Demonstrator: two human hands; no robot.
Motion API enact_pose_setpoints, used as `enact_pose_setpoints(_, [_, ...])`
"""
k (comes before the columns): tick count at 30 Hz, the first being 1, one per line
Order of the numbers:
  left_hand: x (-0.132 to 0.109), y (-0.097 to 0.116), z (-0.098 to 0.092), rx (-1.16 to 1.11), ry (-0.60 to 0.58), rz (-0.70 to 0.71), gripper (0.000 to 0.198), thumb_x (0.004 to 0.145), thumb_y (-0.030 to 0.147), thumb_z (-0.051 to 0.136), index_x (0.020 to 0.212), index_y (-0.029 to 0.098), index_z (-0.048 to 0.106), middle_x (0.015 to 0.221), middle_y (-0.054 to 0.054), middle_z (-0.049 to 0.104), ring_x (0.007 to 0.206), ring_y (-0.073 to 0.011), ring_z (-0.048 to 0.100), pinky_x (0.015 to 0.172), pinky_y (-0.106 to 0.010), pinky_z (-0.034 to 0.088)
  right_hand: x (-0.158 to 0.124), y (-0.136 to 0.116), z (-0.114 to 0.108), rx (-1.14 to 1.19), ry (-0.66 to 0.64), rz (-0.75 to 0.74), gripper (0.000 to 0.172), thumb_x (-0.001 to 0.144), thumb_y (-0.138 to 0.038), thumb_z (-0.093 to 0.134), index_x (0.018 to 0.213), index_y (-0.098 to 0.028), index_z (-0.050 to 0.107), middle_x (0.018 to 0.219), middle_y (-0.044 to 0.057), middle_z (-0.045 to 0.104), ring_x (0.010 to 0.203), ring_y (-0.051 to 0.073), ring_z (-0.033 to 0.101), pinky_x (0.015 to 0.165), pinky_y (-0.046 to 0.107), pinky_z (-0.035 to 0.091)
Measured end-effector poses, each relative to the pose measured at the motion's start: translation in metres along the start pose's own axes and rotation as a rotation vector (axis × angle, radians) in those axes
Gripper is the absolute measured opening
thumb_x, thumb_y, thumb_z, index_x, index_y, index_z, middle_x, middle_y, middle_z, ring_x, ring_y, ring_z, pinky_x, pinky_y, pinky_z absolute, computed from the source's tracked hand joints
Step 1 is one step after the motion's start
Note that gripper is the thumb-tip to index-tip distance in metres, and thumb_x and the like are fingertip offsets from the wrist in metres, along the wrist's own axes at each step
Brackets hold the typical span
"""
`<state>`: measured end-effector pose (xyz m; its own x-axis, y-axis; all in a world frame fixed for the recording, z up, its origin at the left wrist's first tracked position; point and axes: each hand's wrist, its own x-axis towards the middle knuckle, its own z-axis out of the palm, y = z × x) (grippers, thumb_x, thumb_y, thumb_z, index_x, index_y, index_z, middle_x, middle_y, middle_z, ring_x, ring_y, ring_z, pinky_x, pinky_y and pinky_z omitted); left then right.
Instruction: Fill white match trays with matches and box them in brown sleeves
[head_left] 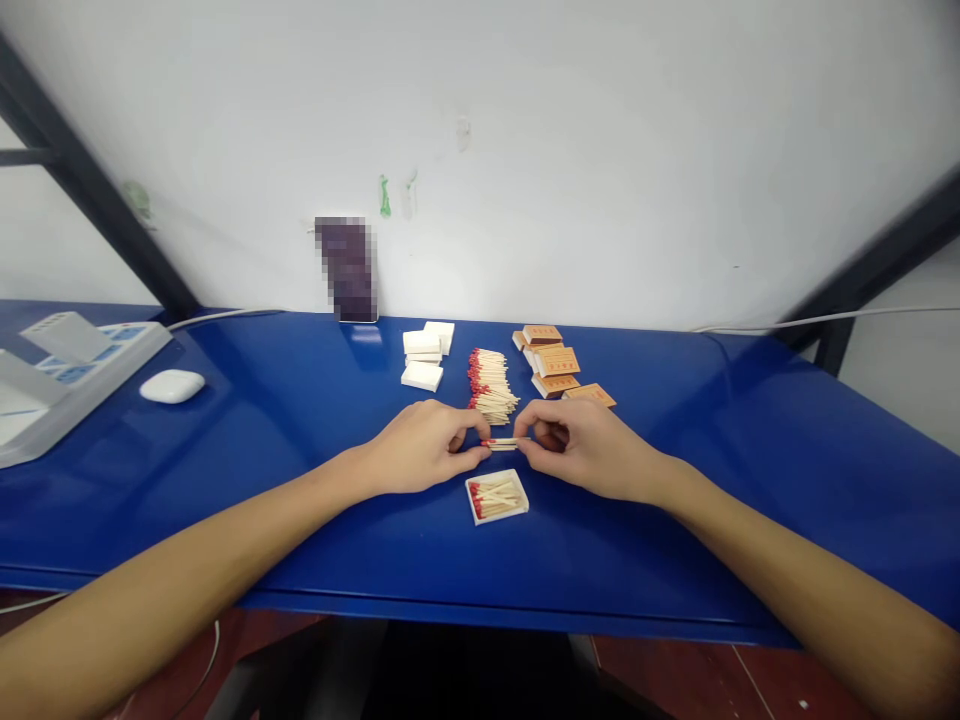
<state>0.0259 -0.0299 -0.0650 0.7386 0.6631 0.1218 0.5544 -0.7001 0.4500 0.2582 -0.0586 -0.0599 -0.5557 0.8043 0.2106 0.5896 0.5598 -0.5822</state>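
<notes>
Between my two hands is a small bunch of matches (pixel 503 444), lying level. My left hand (pixel 424 446) pinches the red-headed end with thumb and forefinger. The plain ends are pinched by my right hand (pixel 592 448). Just below, on the blue table, lies a white matchbox tray (pixel 523 507) partly filled with matches (pixel 495 495), their red heads to the left. Beyond my fingers is a big pile of loose matches (pixel 491 385), heads also mostly to the left. How many matches are in my fingers I cannot make out.
White matchbox trays (pixel 424 350) are stacked behind my left hand. Several orange matchbox sleeves (pixel 559 360) lie behind my right hand. A dark phone (pixel 349 270) leans on the wall. Further left are a white earphone case (pixel 172 386) and a power strip (pixel 97 375). The blue table (pixel 337 560) ends close to me.
</notes>
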Motion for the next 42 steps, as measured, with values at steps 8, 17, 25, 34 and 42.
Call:
enact_pose_setpoints(8, [0.0, -0.002, 0.0, -0.017, -0.008, 0.034, 0.011, 0.09, 0.025, 0.057, 0.087, 0.019, 0.066, 0.056, 0.007, 0.05, 0.05, -0.008, 0.045, 0.052, -0.022, 0.028, -0.005, -0.017, 0.004, 0.165, -0.192, -0.012, 0.007, 0.085, -0.021, 0.058, 0.08, -0.019, 0.063, 0.055, -0.006, 0.044, 0.049, 0.008, 0.037, 0.049, 0.022, 0.034])
enact_pose_setpoints(17, [0.0, -0.003, 0.001, -0.024, 0.0, 0.03, 0.01, 0.088, 0.025, 0.057, 0.083, 0.018, 0.063, 0.057, 0.007, 0.051, 0.05, -0.0083, 0.046, 0.052, -0.022, 0.03, -0.005, -0.015, 0.004, 0.119, -0.221, -0.028, 0.006, 0.082, -0.017, 0.059, 0.08, -0.019, 0.063, 0.054, -0.008, 0.042, 0.048, 0.008, 0.036, 0.049, 0.022, 0.032])
enact_pose_setpoints(25, [0.0, -0.003, 0.0, -0.034, -0.006, 0.02, 0.009, 0.088, 0.026, 0.059, 0.084, 0.018, 0.062, 0.056, 0.007, 0.049, 0.05, -0.0079, 0.046, 0.052, -0.022, 0.029, -0.005, -0.015, 0.006, 0.139, -0.223, -0.018, 0.01, 0.087, -0.022, 0.057, 0.084, -0.019, 0.067, 0.057, -0.006, 0.045, 0.05, 0.009, 0.036, 0.05, 0.022, 0.032])
enact_pose_setpoints(34, [0.0, -0.002, -0.001, -0.036, -0.017, 0.027, 0.013, 0.09, 0.029, 0.057, 0.086, 0.018, 0.064, 0.054, 0.007, 0.047, 0.048, -0.0082, 0.043, 0.051, -0.023, 0.027, 0.002, 0.002, 0.007, -0.129, 0.027, -0.013, 0.011, 0.087, -0.018, 0.055, 0.088, -0.018, 0.066, 0.057, -0.006, 0.049, 0.05, 0.01, 0.041, 0.055, 0.023, 0.031])
enact_pose_setpoints(42, [0.0, -0.002, -0.001, -0.034, -0.019, 0.019, 0.012, 0.09, 0.026, 0.057, 0.085, 0.018, 0.064, 0.056, 0.007, 0.049, 0.05, -0.0084, 0.045, 0.052, -0.022, 0.029, 0.004, 0.005, 0.009, -0.137, -0.049, 0.008, 0.009, 0.089, -0.025, 0.062, 0.087, -0.019, 0.067, 0.056, -0.007, 0.045, 0.05, 0.009, 0.04, 0.055, 0.023, 0.03])
